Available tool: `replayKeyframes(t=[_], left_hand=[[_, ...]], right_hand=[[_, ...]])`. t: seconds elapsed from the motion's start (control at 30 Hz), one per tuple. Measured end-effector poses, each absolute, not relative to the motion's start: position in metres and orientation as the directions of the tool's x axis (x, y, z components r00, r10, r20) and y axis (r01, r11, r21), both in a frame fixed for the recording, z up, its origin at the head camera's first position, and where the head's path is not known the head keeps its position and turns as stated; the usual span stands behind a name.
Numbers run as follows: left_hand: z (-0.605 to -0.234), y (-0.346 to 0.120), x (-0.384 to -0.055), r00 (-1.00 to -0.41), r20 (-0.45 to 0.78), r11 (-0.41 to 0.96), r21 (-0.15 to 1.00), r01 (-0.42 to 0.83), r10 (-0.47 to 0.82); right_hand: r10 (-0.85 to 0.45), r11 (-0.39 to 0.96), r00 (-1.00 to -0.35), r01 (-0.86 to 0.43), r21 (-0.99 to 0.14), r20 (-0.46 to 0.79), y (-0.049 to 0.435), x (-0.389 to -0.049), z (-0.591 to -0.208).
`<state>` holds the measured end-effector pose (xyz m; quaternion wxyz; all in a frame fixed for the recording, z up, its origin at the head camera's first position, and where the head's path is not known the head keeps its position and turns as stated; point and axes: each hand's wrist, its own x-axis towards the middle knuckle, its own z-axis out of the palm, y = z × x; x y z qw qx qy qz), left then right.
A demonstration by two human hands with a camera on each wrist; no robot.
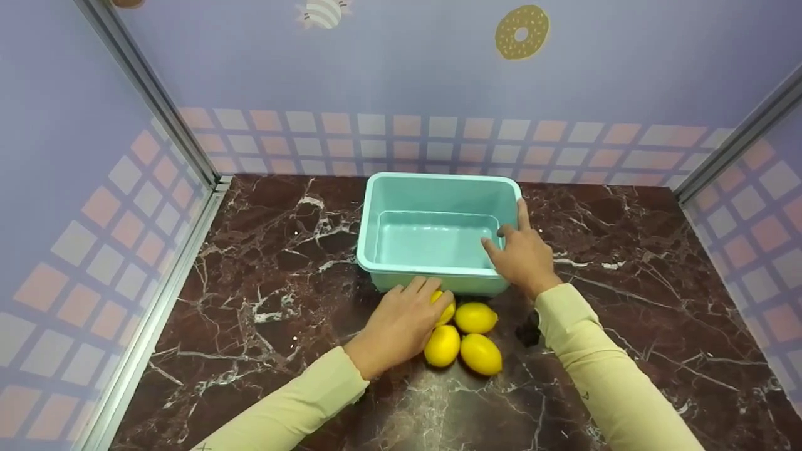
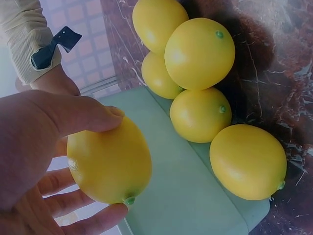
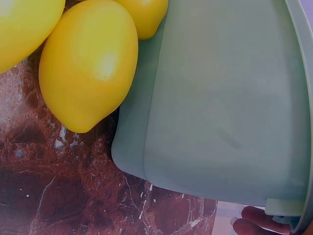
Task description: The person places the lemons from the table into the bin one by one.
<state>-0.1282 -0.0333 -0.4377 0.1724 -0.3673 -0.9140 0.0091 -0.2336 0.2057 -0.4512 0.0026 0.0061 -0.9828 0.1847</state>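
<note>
My left hand [image 1: 401, 319] holds a yellow lemon [image 2: 110, 164] just in front of the basin, thumb on one side and fingers spread round the other. Several more lemons [image 1: 481, 354] lie bunched on the counter beside that hand, which hides some of them in the head view. Behind them stands a pale turquoise plastic basin [image 1: 438, 272], with nothing in its visible inside. At its right side my right hand [image 1: 526, 257] grips the rim, thumb over the inside. In the right wrist view, fingertips [image 3: 254, 218] show beneath the rim at the corner.
Dark red marbled counter [image 1: 282, 351] spreads around the basin. A lilac back wall [image 1: 407, 75] with checks stands close behind it, and side walls with metal edging [image 1: 150, 338] close off left and right. A black bracket [image 2: 56, 46] is strapped to the right wrist.
</note>
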Motion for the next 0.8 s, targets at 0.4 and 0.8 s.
replayKeyframes(t=[0.4, 0.8], left_hand=[[-0.432, -0.033, -0.131, -0.673, 0.299, 0.729, -0.136, 0.671, 0.676], [-0.425, -0.033, -0.134, -0.67, 0.313, 0.733, -0.167, 0.659, 0.673]], right_hand=[[-0.02, 0.929, -1.0, -0.024, -0.37, 0.016, 0.206, -0.232, -0.45], [-0.016, 0.935, -1.0, -0.015, -0.355, 0.0, 0.205, -0.232, -0.45]])
